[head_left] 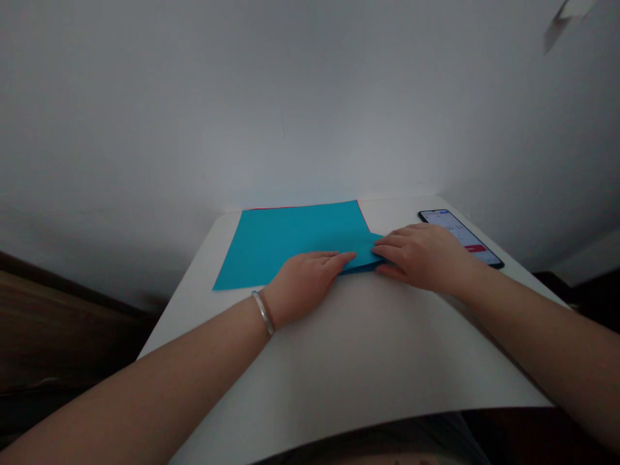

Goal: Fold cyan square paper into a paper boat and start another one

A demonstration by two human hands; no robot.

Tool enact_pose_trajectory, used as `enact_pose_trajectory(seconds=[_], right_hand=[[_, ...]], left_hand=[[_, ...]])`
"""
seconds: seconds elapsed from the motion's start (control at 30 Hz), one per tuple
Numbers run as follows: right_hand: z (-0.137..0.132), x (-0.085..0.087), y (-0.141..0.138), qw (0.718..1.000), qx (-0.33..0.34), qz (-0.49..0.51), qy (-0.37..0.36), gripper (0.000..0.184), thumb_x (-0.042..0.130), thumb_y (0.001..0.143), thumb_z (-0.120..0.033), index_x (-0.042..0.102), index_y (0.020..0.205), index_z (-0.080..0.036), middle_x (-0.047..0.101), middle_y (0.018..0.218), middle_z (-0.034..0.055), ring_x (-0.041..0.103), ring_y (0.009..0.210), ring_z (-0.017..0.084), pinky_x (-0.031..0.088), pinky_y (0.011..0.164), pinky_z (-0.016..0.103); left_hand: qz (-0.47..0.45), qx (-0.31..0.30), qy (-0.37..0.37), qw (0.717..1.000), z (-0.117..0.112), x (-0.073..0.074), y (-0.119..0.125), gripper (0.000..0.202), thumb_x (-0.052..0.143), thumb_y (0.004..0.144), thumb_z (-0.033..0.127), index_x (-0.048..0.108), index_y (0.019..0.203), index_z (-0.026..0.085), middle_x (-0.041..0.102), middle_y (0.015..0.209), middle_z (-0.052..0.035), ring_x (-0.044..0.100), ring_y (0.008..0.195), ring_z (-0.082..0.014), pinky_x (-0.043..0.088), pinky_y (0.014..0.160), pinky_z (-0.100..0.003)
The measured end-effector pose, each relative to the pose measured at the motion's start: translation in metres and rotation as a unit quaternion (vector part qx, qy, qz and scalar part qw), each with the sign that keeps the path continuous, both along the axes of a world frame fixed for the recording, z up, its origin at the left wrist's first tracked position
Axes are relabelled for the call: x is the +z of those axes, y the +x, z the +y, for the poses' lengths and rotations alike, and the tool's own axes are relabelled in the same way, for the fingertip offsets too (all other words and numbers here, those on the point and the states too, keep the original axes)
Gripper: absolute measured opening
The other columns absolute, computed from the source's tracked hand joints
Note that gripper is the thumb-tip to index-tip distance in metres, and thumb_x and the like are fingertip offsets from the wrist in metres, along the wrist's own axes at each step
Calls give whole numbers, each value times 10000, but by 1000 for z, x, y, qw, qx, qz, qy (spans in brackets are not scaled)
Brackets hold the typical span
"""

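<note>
Sheets of blue paper [290, 239] lie flat on the white table, with a thin red edge showing along the back and right side. Over their front right part lies a smaller folded piece of blue paper [361, 259], its near edge slightly lifted. My left hand [310, 282], with a silver bangle at the wrist, rests flat on the paper, fingers stretched to the right. At the right end of the folded piece, my right hand [419, 255] pinches it, fingers on top and thumb at the near edge. My fingers hide that end.
A phone [489, 257] with a lit screen lies at the table's right side, partly behind my right hand. The white table [368, 361] meets a pale wall [290, 97] at the back. A brown wooden surface [58, 323] stands to the left.
</note>
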State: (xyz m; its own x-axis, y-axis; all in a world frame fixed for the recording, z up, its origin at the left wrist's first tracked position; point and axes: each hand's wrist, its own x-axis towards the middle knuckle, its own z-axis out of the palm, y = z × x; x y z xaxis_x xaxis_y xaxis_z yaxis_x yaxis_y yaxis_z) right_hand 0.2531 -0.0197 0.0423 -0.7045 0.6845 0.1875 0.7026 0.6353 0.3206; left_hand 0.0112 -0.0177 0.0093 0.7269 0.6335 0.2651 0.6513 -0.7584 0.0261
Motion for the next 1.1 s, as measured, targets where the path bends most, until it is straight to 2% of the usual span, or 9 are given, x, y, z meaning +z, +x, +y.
enact_pose_trajectory(seconds=[0.17, 0.27, 0.4, 0.47, 0.63, 0.73, 0.83, 0.97, 1.1], right_hand=[[1, -6, 4, 996, 1, 80, 37, 298, 418, 944, -299, 707, 955, -230, 727, 1033, 32, 656, 892, 200, 440, 742, 326], [0, -6, 4, 988, 20, 135, 71, 288, 421, 947, -297, 699, 981, -230, 718, 1070, 23, 641, 961, 195, 456, 802, 332], [-3, -6, 0, 973, 63, 201, 94, 268, 479, 912, -270, 649, 1118, -249, 645, 1233, 37, 533, 1179, 214, 391, 994, 388], [-3, -7, 0, 962, 39, 243, 116, 416, 510, 885, -279, 526, 1296, -219, 526, 1374, 94, 417, 1298, 257, 334, 1051, 451], [4, -21, 6, 927, -50, 357, 100, 866, 584, 816, -334, 88, 1505, -161, 214, 1530, 203, 218, 1399, 335, 330, 1035, 547], [14, -36, 12, 898, -67, 434, 26, 918, 591, 811, -348, 10, 1509, -217, 224, 1526, 194, 272, 1374, 331, 395, 980, 545], [23, -48, 14, 852, -54, 506, -120, 900, 581, 819, -365, 10, 1505, -251, 352, 1474, 171, 416, 1287, 292, 451, 932, 499], [28, -50, 11, 726, -40, 599, -336, 741, 549, 829, -366, 189, 1465, -242, 559, 1299, 131, 612, 1013, 215, 511, 826, 410], [28, -45, 7, 635, -64, 655, -404, 476, 587, 796, -349, 464, 1232, -205, 685, 878, 33, 623, 714, 161, 506, 662, 327]], left_hand=[[-43, -30, 27, 998, -2, 7, 2, 343, 421, 949, 241, 538, 1260, 162, 670, 1148, -89, 626, 1043, -224, 456, 962, -434], [-52, -33, 58, 996, -4, 12, 2, 372, 463, 938, 369, 574, 1215, 146, 679, 1115, -103, 622, 1026, -240, 496, 872, -398], [-52, 22, 107, 993, -6, 16, 3, 255, 467, 936, 257, 645, 1101, 180, 716, 912, -70, 640, 852, -208, 505, 725, -325], [-71, 76, 98, 990, -6, 15, 3, 252, 462, 934, 249, 652, 1092, 199, 705, 866, -63, 637, 817, -206, 500, 693, -311], [-247, 150, 12, 957, 1, 11, 3, 378, 410, 956, 317, 488, 1321, 255, 630, 1187, -67, 633, 939, -207, 526, 747, -326], [-366, 132, -5, 921, 7, 6, 2, 500, 375, 964, 359, 279, 1448, 280, 494, 1376, -71, 606, 1013, -193, 540, 791, -330], [-431, 121, -31, 894, 12, 1, 4, 592, 371, 954, 361, 124, 1491, 318, 471, 1402, -73, 620, 938, -163, 556, 756, -308], [-474, 105, -118, 866, 14, -4, 7, 607, 375, 923, 283, 144, 1484, 307, 508, 1357, -90, 640, 910, -156, 562, 686, -273], [-476, 97, -189, 854, 12, -5, 8, 618, 372, 883, 205, 191, 1465, 304, 499, 1333, -80, 637, 919, -163, 563, 668, -275]])
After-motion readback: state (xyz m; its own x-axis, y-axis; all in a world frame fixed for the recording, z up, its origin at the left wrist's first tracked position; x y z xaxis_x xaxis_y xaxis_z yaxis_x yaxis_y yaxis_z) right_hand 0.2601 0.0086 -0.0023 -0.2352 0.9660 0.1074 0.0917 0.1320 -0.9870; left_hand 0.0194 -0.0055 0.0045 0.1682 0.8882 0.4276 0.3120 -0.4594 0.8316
